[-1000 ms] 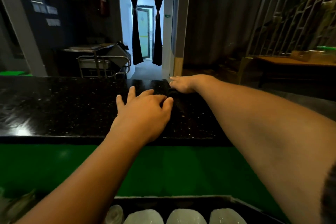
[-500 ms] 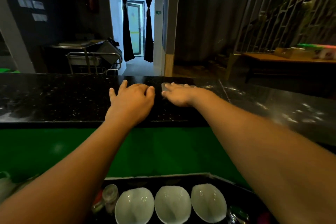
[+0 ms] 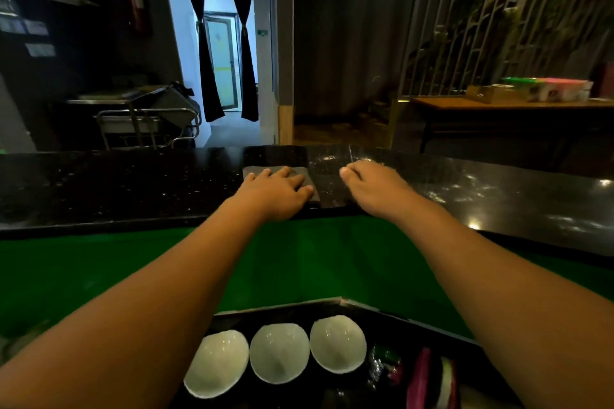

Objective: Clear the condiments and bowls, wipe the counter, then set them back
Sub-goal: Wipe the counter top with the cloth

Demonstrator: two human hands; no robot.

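Observation:
My left hand [image 3: 277,191] lies flat with fingers spread on a dark grey cloth [image 3: 300,173] on the black speckled counter [image 3: 116,186]. My right hand [image 3: 375,188] rests on the bare counter just right of the cloth, fingers loosely bent, holding nothing. Below, close to me, three white bowls [image 3: 279,357] sit in a row on a lower black surface [image 3: 392,319]. Condiment containers [image 3: 428,375] stand to the right of the bowls, dim and partly cut off.
A green panel [image 3: 299,259] runs between the counter and the lower surface. Beyond the counter are a metal cart [image 3: 146,116] at the left, a curtained doorway [image 3: 222,60] in the middle and a wooden table [image 3: 511,106] at the right.
The view tilted down and shifted. My right hand drew back from the counter's far edge toward me and away from my left hand. The grey cloth now shows under my left hand.

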